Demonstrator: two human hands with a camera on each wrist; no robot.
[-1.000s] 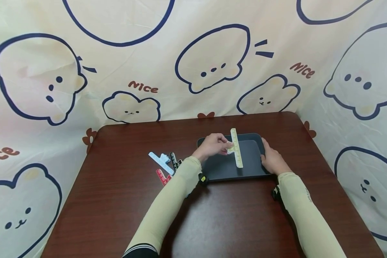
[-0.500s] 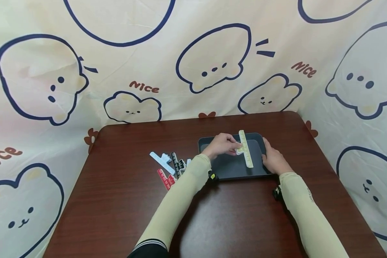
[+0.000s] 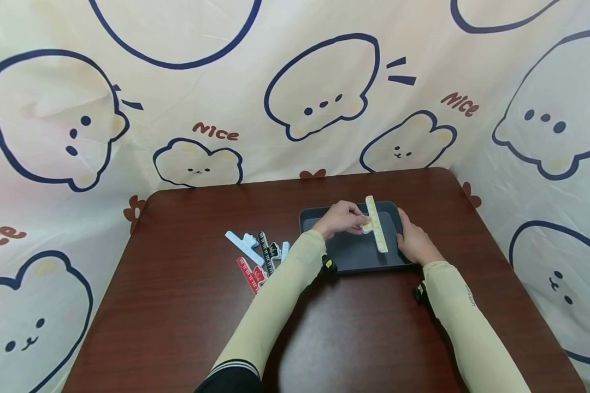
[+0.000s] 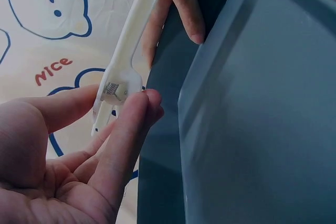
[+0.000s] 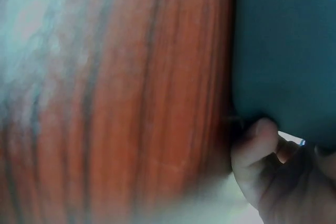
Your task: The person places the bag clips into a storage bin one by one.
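Note:
My left hand pinches a pale yellow clip with a long ruler-marked bar, between thumb and fingertips. The clip is over the dark grey tray, its bar slanting across the tray's right half. In the left wrist view the white back of the clip shows, along with a small metal spring at the fingertips. My right hand holds the tray by its right side. Seen from the right wrist, the thumb lies against the tray's edge, with the other fingers mostly hidden.
Left of the tray, a light blue clip, a black clip and a red clip lie close together on the brown table. Another light blue clip is partly hidden by the left sleeve. A patterned cloth hangs behind.
My left hand has carried the yellow clip a little to the right over the tray, then nearly stopped. More of the clips on the table shows past the left sleeve. My right hand stays put.

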